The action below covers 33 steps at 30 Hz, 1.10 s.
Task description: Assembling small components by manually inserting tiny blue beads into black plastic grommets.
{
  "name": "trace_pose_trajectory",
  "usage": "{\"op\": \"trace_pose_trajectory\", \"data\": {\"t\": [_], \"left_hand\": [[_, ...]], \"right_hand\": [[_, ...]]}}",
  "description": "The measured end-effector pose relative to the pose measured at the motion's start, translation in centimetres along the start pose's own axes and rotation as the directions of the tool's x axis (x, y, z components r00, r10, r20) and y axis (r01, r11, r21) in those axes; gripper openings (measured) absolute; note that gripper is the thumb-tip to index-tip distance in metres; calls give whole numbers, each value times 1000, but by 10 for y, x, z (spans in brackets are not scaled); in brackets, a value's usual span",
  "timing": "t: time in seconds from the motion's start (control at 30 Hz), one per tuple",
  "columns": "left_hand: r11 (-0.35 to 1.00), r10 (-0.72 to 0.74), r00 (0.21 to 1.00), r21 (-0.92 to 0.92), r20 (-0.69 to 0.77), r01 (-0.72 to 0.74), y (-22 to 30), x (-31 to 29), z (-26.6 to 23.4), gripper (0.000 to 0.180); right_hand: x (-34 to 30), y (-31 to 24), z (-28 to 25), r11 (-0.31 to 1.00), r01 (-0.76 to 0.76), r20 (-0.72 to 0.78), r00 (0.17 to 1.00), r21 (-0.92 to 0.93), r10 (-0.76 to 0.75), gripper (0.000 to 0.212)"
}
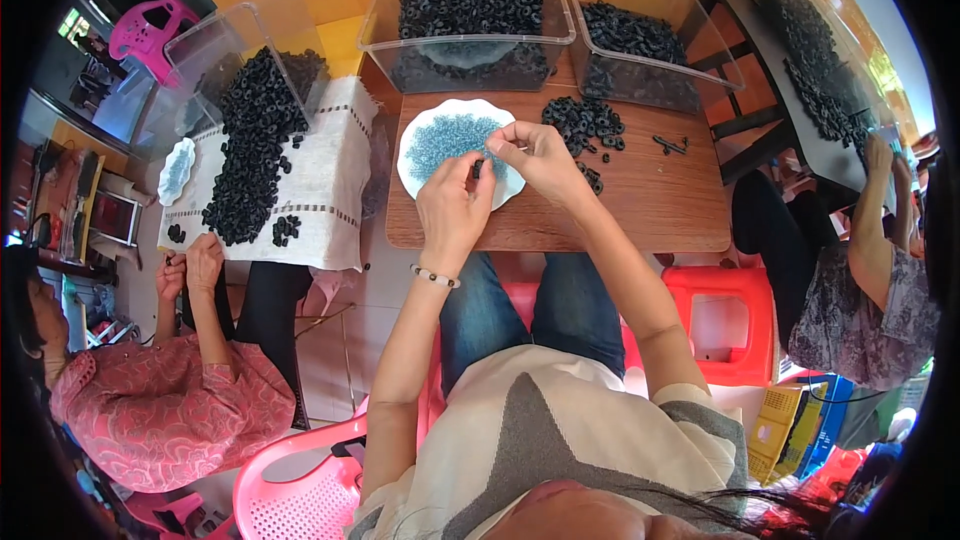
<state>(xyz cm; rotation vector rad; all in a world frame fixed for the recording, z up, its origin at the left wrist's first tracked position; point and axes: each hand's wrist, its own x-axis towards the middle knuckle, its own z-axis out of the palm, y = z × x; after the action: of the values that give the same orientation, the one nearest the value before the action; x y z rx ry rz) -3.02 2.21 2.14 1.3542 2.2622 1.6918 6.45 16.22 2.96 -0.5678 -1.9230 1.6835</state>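
Your grips over the plate (407, 162).
Your left hand (455, 198) pinches a black part (477, 169); your right hand (540, 162) presses its fingertips together, contents indistinct.

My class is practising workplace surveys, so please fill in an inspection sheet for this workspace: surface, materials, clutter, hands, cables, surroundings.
Surface: brown table, wood-grained, partly covered.
Job's things: white plate, wavy-rimmed, with tiny bluish pieces; clear bins of black rings behind; loose black rings right of the plate.
Clutter: a few thin dark items toward the table's right side.
Hands: left hand holds a small black piece; right hand pinches beside it, contents unclear.
Cables: thin dark strand near the yellow basket, possibly a cable.
Surroundings: left co-worker and right co-worker, each near black piles; red plastic seat.
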Motion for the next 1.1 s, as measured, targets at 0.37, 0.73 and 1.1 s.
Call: {"op": "trace_pose_trajectory", "data": {"t": [0.37,0.73,1.1], "left_hand": [[596,-439,841,-597,316,536,-2,3,-5,17],[984,-93,989,-143,118,110,18,-22,8,18],[951,3,983,-306,184,54,41,-58,23,31]], "right_hand": [[1,9,4,946,182,-43,979,-269,-200,18],[-39,-23,-16,980,50,12,999,-192,-49,18],[-107,-13,-37,980,0,-32,999,200,7,11]]}}
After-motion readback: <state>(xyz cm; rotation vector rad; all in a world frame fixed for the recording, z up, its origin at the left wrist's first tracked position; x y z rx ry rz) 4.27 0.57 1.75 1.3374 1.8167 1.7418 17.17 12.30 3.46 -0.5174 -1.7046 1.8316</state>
